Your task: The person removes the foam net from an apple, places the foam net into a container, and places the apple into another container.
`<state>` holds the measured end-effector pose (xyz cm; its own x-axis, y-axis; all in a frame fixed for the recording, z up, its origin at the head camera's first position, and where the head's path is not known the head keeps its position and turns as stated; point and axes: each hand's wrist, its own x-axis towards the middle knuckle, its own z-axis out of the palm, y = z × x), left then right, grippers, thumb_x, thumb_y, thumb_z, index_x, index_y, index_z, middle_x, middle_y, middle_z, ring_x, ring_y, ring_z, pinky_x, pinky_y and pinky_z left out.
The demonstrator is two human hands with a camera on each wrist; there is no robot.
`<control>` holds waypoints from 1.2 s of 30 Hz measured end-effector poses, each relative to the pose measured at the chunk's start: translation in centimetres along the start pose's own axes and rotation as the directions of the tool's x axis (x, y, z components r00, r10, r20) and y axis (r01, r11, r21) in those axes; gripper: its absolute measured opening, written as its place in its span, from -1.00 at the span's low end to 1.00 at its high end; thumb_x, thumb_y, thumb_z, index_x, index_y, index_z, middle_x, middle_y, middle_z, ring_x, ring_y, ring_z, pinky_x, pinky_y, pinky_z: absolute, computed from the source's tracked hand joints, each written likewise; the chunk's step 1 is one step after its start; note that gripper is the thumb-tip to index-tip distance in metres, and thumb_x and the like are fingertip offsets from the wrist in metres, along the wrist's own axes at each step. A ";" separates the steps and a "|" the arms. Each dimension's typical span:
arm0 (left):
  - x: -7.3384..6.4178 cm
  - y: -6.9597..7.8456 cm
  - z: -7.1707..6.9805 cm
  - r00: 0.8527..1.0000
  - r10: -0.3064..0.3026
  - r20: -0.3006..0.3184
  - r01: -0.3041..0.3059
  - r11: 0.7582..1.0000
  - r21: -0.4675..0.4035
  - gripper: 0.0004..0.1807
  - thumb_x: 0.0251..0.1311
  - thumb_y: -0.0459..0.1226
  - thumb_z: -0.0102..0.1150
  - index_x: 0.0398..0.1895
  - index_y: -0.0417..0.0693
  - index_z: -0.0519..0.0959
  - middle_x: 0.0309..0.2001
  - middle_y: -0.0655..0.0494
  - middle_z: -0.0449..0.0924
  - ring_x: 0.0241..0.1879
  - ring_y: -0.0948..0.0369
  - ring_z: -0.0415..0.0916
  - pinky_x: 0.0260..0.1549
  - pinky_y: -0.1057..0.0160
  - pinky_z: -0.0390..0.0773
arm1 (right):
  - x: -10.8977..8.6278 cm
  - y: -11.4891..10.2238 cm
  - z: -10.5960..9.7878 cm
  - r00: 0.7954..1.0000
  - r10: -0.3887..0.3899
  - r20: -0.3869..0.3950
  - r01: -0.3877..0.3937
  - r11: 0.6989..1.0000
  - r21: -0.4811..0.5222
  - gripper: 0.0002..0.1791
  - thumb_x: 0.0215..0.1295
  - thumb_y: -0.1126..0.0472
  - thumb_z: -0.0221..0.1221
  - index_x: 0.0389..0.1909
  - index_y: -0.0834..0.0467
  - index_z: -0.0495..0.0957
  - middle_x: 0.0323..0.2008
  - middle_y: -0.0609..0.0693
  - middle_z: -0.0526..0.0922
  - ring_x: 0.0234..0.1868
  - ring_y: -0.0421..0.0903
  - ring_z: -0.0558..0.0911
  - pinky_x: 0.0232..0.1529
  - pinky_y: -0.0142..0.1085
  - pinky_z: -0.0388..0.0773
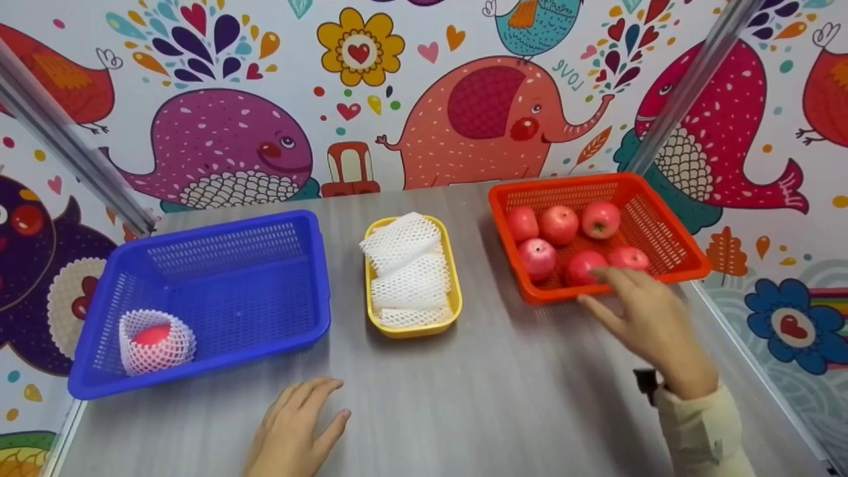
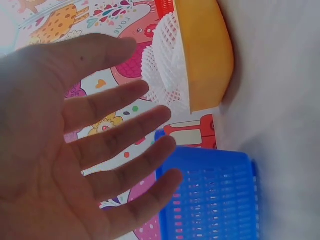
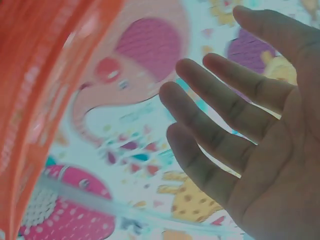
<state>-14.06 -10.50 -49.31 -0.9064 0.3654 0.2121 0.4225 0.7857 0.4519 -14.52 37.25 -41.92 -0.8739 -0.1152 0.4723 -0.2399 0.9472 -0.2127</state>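
My right hand [image 1: 646, 321] hovers over the near rim of the red basket [image 1: 669, 215], its fingers extended and holding nothing. Several red apples [image 1: 560, 224] lie in that basket, the nearest ones just beyond the fingertips. In the right wrist view the palm and spread fingers [image 3: 215, 120] show beside the basket's wall. My left hand [image 1: 295, 424] is above the table, in front of the blue basket [image 1: 199, 368] and the yellow basket [image 1: 414, 330]. Its fingers are loosely spread with nothing in them. White foam net sleeves [image 1: 411, 278] fill the yellow basket.
One apple [image 1: 152, 336] in a white foam net [image 1: 159, 358] sits in the near left corner of the blue basket. Patterned panels stand behind and at both sides of the grey table [image 1: 424, 397], with metal posts [image 1: 695, 86] at the corners.
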 end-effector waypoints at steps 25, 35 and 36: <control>8.5 -7.0 -7.9 0.933 0.318 -0.168 -0.284 0.938 0.200 -0.56 0.03 -0.32 0.45 0.03 -0.20 0.63 0.09 -0.24 0.56 0.07 -0.22 0.48 0.04 -0.28 0.46 | -4.3 -5.9 2.9 0.980 -0.186 -0.069 0.192 0.975 0.114 -0.55 0.02 0.09 0.52 -0.04 0.05 0.66 -0.17 -0.12 0.69 -0.20 -0.17 0.64 -0.20 -0.16 0.64; 12.5 -17.1 -12.0 0.948 -0.143 0.283 0.054 0.953 0.299 -0.35 0.16 -0.20 0.39 0.21 -0.46 0.43 0.20 -0.59 0.28 0.21 -0.49 0.16 0.11 -0.50 0.17 | -4.8 -5.9 3.9 0.984 -0.179 0.007 0.176 0.974 0.143 -0.61 0.08 0.02 0.48 -0.08 0.02 0.66 -0.17 -0.20 0.68 -0.19 -0.17 0.65 -0.19 -0.13 0.63; 12.7 -17.9 -12.1 0.928 -0.185 0.323 0.083 0.948 0.307 -0.29 0.14 -0.17 0.41 0.22 -0.50 0.40 0.19 -0.62 0.27 0.20 -0.52 0.17 0.08 -0.52 0.18 | -4.9 -5.9 3.9 0.984 -0.179 0.014 0.175 0.974 0.141 -0.61 0.08 0.01 0.48 -0.08 0.02 0.66 -0.17 -0.20 0.68 -0.19 -0.17 0.66 -0.19 -0.12 0.63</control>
<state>-33.07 -25.97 -44.21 -0.9200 0.3546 -0.1668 0.3251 0.9283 0.1805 -10.47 31.03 -46.32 -0.8227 -0.2874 0.4905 -0.4467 0.8604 -0.2452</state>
